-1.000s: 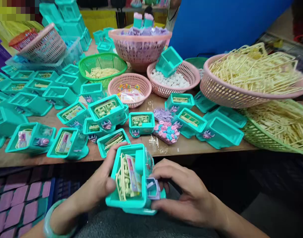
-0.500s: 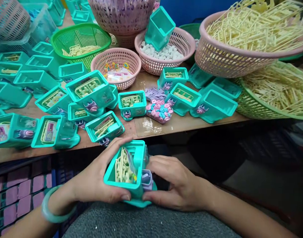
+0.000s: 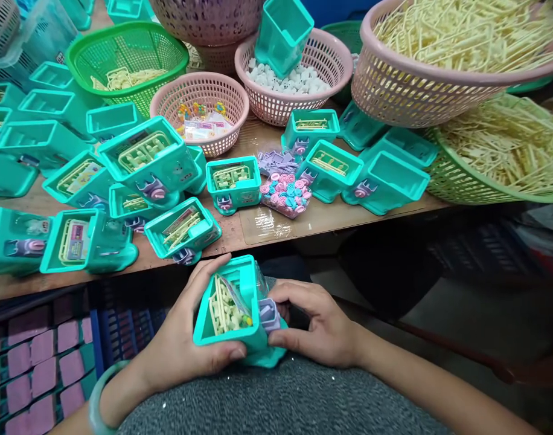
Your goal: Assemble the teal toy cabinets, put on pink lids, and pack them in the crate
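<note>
Over the past second the left hand (image 3: 181,332) has shifted its grip: its thumb, at the left rim before, now lies across the near wall of the box (image 3: 257,344), fingers spread along the left side, so the hold looks firmer. The box is over the lap (image 3: 240,405), in front of the bench (image 3: 229,234). Inside, the leaflet (image 3: 236,301) that lay face up now stands nearly edge-on beside the yellow parts (image 3: 220,314). The right hand (image 3: 319,320), half curled, has stayed at the box's right side, pinching the purple part (image 3: 269,315) there. The steadier box seems to suit work on that part; whether it is fully seated cannot be told.
</note>
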The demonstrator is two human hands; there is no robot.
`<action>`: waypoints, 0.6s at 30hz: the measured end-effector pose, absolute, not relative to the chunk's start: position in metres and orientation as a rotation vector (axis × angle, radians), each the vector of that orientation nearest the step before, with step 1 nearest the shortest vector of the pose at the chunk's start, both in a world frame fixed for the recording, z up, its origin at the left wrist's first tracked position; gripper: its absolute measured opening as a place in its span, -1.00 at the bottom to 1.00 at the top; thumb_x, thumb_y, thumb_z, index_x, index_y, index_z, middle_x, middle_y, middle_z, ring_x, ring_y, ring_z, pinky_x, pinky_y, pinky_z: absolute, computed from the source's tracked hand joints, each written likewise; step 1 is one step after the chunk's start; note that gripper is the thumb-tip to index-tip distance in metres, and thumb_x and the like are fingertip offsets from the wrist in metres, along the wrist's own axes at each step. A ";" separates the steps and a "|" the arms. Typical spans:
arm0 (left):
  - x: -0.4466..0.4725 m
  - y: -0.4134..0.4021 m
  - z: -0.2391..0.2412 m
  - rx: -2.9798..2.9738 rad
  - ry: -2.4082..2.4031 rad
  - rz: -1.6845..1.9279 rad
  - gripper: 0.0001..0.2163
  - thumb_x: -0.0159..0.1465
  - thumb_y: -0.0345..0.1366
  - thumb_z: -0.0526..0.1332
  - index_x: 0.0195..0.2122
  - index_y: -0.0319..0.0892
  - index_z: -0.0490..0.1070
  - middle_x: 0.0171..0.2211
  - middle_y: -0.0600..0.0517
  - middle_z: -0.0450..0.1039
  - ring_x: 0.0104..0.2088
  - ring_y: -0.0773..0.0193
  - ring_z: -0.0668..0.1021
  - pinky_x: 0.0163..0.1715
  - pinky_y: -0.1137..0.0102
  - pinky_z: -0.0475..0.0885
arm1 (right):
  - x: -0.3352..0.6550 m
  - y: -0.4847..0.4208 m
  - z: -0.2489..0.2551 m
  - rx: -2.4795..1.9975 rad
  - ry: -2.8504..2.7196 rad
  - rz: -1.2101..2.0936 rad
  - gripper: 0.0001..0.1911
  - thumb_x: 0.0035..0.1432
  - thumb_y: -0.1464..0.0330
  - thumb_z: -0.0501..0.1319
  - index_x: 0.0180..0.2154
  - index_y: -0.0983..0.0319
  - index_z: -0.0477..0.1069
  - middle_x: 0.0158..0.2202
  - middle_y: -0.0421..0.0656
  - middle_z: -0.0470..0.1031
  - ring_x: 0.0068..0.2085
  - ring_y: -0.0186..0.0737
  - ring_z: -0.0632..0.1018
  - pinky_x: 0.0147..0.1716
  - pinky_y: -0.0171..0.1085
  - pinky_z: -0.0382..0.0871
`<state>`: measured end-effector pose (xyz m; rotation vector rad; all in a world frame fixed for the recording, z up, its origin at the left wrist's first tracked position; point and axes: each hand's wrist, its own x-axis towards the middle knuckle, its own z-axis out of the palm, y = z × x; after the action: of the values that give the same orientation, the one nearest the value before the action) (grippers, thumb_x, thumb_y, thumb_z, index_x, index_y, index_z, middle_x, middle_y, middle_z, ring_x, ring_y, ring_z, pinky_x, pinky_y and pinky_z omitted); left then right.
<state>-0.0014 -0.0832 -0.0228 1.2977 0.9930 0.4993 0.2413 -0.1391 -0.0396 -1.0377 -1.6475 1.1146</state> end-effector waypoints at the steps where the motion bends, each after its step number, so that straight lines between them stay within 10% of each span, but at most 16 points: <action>1: -0.001 -0.083 -0.023 1.297 1.009 0.524 -0.09 -0.04 -0.06 0.56 0.36 0.00 0.32 0.36 -0.19 0.23 0.36 -0.41 0.27 0.41 -0.26 -0.04 | 0.242 -0.138 -0.040 -1.031 -1.651 1.108 -0.64 0.34 0.05 0.27 -0.16 0.23 0.46 -0.39 -0.18 0.48 -0.38 -0.27 0.48 -0.42 -0.26 0.43; 18: 0.005 -0.060 -0.022 1.540 0.866 0.467 -0.10 0.00 0.09 0.51 0.38 0.15 0.27 0.36 -0.10 0.20 0.39 -0.39 0.19 0.39 -0.28 -0.02 | 0.253 -0.107 -0.038 -0.848 -1.955 1.078 -0.60 0.36 0.03 0.21 -0.39 0.18 0.35 -0.50 -0.24 0.36 -0.47 -0.27 0.37 -0.47 -0.25 0.28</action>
<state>0.0053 -0.0602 -0.0221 1.5397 0.8661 0.4674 0.2531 -0.1072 -0.0382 -0.8476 -1.9551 1.0777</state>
